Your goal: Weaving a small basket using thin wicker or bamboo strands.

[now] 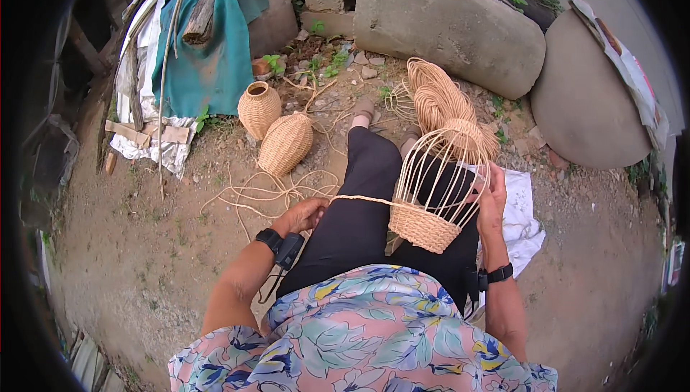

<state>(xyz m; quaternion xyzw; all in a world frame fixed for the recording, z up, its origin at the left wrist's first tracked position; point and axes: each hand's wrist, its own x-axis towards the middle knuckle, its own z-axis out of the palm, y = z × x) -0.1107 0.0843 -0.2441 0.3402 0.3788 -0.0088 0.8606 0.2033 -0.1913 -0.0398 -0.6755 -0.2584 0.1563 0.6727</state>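
A half-woven basket (424,227) with long pale spokes bowed up to a woven cap rests on my right thigh. My right hand (488,198) grips its spokes on the right side, with the fingertips partly hidden among them. My left hand (306,214) is closed on a tan cord (357,198), which runs across my left leg to the basket's woven band. Loose loops of cord (241,194) trail on the ground beside that hand. A large coil of tan rope (431,90) lies behind the basket, by my right foot.
Two woven vessels (284,144) sit on the dirt ahead of my left leg. A teal sheet (198,68) with wood pieces is at the upper left. A concrete cylinder (449,25), a round slab (582,97) and stacked blocks line the back. A white sack (521,227) lies right of my legs.
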